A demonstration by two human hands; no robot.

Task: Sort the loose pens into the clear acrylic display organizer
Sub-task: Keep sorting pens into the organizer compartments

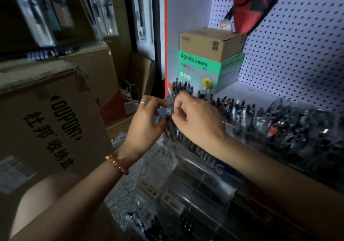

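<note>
Left grip (147, 118) and right grip (193, 118) pinch the pen bundle (168, 115); I'd keep it upright, easing each one into the organizer (202, 156).

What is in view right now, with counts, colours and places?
pen bundle: one, dark in clear wrap, between both hands
standing pens: many, mostly black, in the organizer
acrylic organizer: one, clear, right, below the pegboard
pegboard: one, white, back right
Agnite box: one, green and grey, back centre
small carton: one, brown, on top of the Agnite box
DUPONT carton: one, brown, left
bag: one, red, top right
bracelet: one, pink and gold, left wrist
left hand: grips the bundle
right hand: pinches the bundle
</note>
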